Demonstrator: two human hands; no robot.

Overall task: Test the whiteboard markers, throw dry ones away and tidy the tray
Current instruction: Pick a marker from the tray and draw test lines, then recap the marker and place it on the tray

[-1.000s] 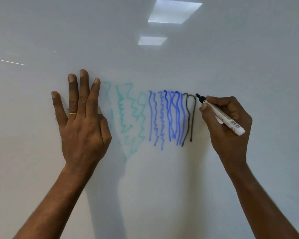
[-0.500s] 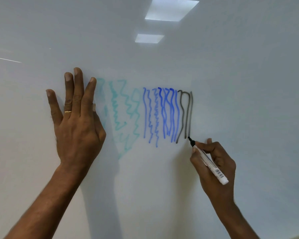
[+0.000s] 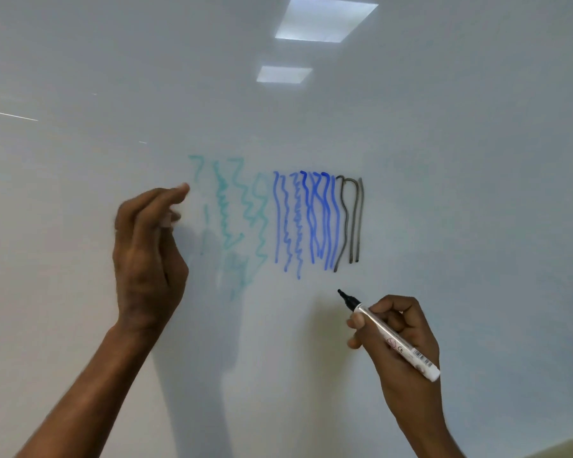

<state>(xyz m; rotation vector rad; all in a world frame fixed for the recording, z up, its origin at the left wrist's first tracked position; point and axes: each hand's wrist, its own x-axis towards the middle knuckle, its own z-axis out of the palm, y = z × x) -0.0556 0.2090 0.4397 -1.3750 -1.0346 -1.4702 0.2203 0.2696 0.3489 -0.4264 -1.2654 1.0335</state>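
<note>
My right hand (image 3: 406, 345) grips an uncapped white marker (image 3: 396, 342) with a black tip, which points up and left, a little below the scribbles and off the whiteboard (image 3: 477, 193). On the board are faint teal zigzags (image 3: 242, 219), blue wavy lines (image 3: 308, 223) and three grey-black strokes (image 3: 353, 223) at the right. My left hand (image 3: 148, 252) is blurred, turned edge-on with its fingers curled, left of the teal marks; something pale shows at its fingertips, too blurred to identify. The tray is out of view.
The glossy whiteboard fills the view and reflects two ceiling lights (image 3: 321, 19). A thin white streak (image 3: 10, 115) crosses its far left. A sliver of another surface (image 3: 569, 447) shows at the bottom right corner.
My right hand has drawn the marker down off the grey strokes and lifted its tip away. My left hand has left its flat, spread pose on the board and turned sideways with fingers curled.
</note>
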